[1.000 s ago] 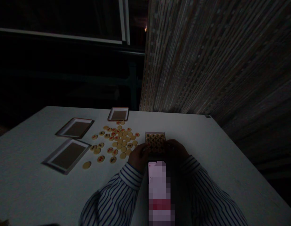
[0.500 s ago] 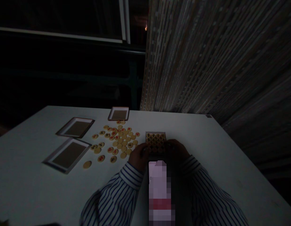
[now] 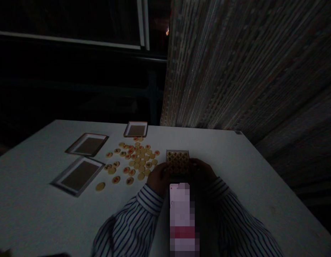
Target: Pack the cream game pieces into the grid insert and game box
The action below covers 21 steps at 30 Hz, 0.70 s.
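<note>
A small box (image 3: 177, 151) filled with rows of round, marked pieces sits on the white table, between my two hands. My left hand (image 3: 158, 177) is at the box's left side, its fingers curled against the edge. On the right side my right hand (image 3: 204, 169) has its fingers bent to the box's other edge; they are dark and hard to make out. Left of the box, several loose round wooden pieces (image 3: 138, 160) lie spread on the table, some with red or black characters, others plain.
Three shallow trays lie at the left: a near one (image 3: 78, 175), one behind it (image 3: 86, 144) and a smaller one (image 3: 136, 129) at the back. A lit phone (image 3: 179, 210) is between my forearms. Striped curtains (image 3: 224, 64) hang behind the white table (image 3: 251, 185).
</note>
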### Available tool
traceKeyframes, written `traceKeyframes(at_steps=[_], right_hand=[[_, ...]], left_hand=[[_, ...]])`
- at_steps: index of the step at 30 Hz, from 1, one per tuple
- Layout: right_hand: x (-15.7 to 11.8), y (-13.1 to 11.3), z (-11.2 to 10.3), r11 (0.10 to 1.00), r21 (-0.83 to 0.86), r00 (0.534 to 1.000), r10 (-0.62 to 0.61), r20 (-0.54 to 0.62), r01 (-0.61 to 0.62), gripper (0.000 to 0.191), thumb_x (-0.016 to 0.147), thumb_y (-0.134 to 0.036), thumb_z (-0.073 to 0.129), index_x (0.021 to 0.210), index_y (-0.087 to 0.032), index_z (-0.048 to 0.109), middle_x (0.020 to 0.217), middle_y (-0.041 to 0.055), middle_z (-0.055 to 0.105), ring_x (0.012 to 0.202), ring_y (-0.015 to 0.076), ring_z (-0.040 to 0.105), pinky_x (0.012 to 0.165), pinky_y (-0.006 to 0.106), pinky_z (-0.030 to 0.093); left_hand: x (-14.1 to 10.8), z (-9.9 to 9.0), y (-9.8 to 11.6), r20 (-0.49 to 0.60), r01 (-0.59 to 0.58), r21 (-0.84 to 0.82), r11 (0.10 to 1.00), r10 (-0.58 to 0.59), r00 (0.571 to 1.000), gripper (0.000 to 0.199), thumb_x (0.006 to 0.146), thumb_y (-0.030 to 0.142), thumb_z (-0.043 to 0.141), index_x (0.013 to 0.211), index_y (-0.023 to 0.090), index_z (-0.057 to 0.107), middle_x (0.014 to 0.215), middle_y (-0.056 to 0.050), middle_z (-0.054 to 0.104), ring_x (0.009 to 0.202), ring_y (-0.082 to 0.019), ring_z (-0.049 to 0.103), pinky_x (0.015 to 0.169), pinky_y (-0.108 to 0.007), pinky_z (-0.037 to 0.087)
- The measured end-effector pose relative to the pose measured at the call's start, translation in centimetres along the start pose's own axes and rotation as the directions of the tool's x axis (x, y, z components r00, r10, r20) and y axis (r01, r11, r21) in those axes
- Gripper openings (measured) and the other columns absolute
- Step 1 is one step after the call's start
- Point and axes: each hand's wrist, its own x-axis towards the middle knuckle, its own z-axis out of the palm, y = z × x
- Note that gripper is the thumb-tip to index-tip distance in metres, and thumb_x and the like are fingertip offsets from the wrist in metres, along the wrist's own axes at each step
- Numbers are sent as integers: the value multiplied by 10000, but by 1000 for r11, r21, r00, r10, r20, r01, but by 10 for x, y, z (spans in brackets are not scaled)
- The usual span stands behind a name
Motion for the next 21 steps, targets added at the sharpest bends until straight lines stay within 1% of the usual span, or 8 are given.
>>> traceKeyframes(at_steps=[3, 6, 11, 14, 18, 21], right_hand=[[1, 2, 1, 1000, -1, 1000, -11, 0, 11, 321, 782, -308, 454, 1039, -186, 603, 977, 81, 656, 745, 161, 625, 639, 281, 510], [1, 2, 0, 1000, 11, 1000, -5, -25, 5, 306, 789, -319, 441, 1014, -199, 610, 953, 69, 662, 735, 156, 627, 628, 271, 510], [-1, -2, -3, 1000, 29, 999, -7, -35, 8, 300, 787, -308, 433, 1006, -200, 606, 921, 59, 669, 719, 162, 632, 634, 290, 515], [-2, -5, -5, 999, 47, 1000, 9, -25, -8, 296, 795, -302, 419, 1005, -203, 603, 895, 54, 674, 708, 161, 635, 625, 286, 517], [-3, -6, -5, 999, 38, 1000, 27, 1, -27, 273, 794, -289, 428, 996, -225, 600, 893, 34, 679, 725, 156, 639, 638, 276, 519], [-3, -4, -4, 1000, 13, 1000, -1, -3, 1, 274, 793, -278, 428, 1002, -222, 594, 900, 34, 680, 734, 156, 641, 640, 272, 523]], left_hand=[[1, 1, -2, -11, -13, 5, 1000, 13, 1000, 289, 789, 300, 492, 1022, 163, 596, 974, -78, 662, 890, -189, 620, 789, -334, 510], [1, 1, -3, -21, -32, 8, 999, 32, 999, 276, 793, 294, 489, 1013, 172, 600, 976, -74, 662, 901, -191, 617, 796, -341, 507], [0, 1, -3, -17, -31, -11, 999, 31, 999, 274, 794, 295, 493, 1020, 177, 593, 990, -73, 657, 908, -189, 615, 801, -340, 505], [-1, 3, -4, -42, -25, -31, 999, 24, 999, 272, 787, 290, 502, 1012, 168, 595, 992, -83, 656, 914, -198, 614, 807, -350, 502], [-1, 5, -4, -59, -41, -38, 998, 39, 998, 252, 785, 287, 504, 993, 184, 602, 970, -68, 663, 894, -190, 618, 800, -349, 504], [-1, 5, -4, -57, -57, -40, 998, 55, 997, 257, 787, 282, 499, 1003, 185, 598, 984, -69, 659, 914, -192, 612, 813, -353, 499]])
